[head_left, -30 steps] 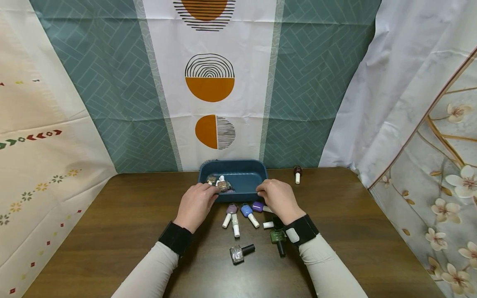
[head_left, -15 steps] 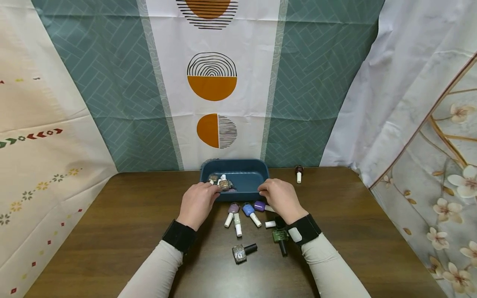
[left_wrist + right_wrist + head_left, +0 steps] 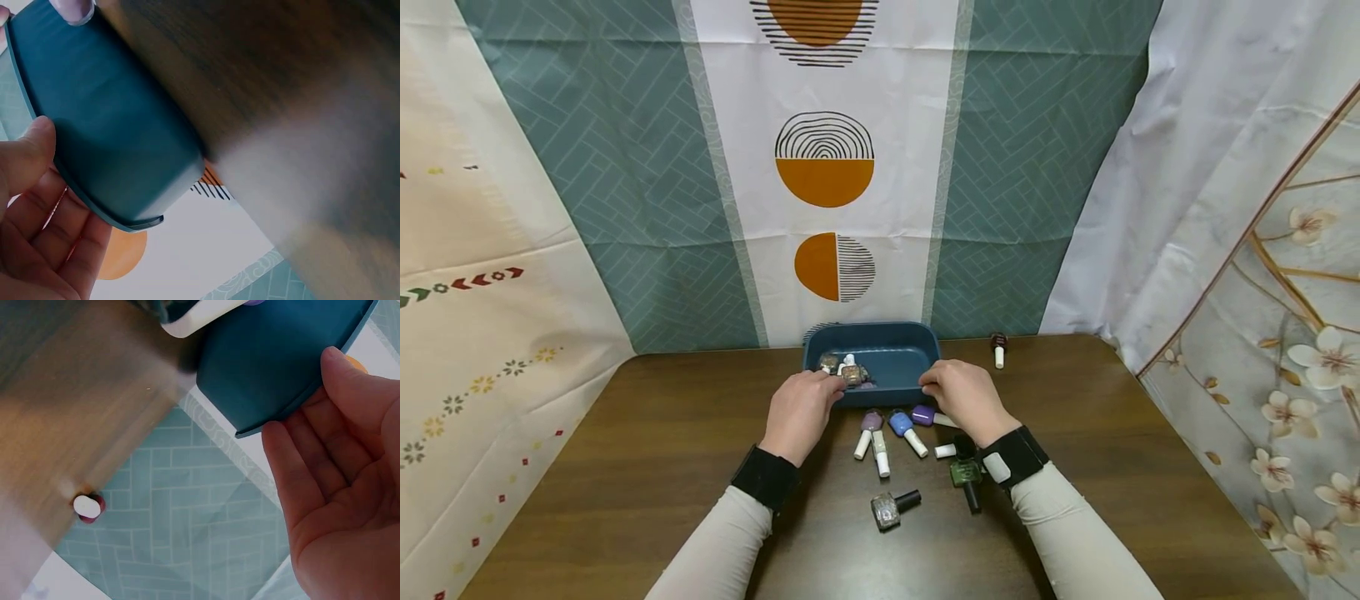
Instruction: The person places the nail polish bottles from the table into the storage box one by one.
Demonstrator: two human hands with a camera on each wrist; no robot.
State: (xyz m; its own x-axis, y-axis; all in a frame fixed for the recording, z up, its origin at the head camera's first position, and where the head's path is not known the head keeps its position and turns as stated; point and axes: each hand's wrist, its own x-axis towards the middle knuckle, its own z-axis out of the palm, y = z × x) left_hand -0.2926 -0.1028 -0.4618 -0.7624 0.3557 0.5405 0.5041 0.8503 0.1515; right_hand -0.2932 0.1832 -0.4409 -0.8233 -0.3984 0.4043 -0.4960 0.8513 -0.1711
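- Blue tray (image 3: 895, 367) is set on the brown table (image 3: 625, 467) near its far edge, in front of the patterned curtain (image 3: 823, 167), and is grasped at its near rim from both sides.
- Its left near corner is held by the left hand (image 3: 797, 412), thumb on the outer wall and fingers curled at the rim, as seen in the left wrist view (image 3: 37, 219).
- Its right near corner is gripped by the right hand (image 3: 962, 400); in the right wrist view the fingers (image 3: 312, 456) are laid against the rim of the tray (image 3: 275, 356).
- Several nail polish bottles (image 3: 848, 371) are lying inside the tray at its left end.
- More bottles are scattered on the table just before the tray: a lilac one (image 3: 867, 429), a blue one (image 3: 902, 429), a purple one (image 3: 927, 415), a green one (image 3: 962, 477) and a glittery one (image 3: 891, 508).
- One dark red bottle (image 3: 997, 350) is standing apart, to the right of the tray.
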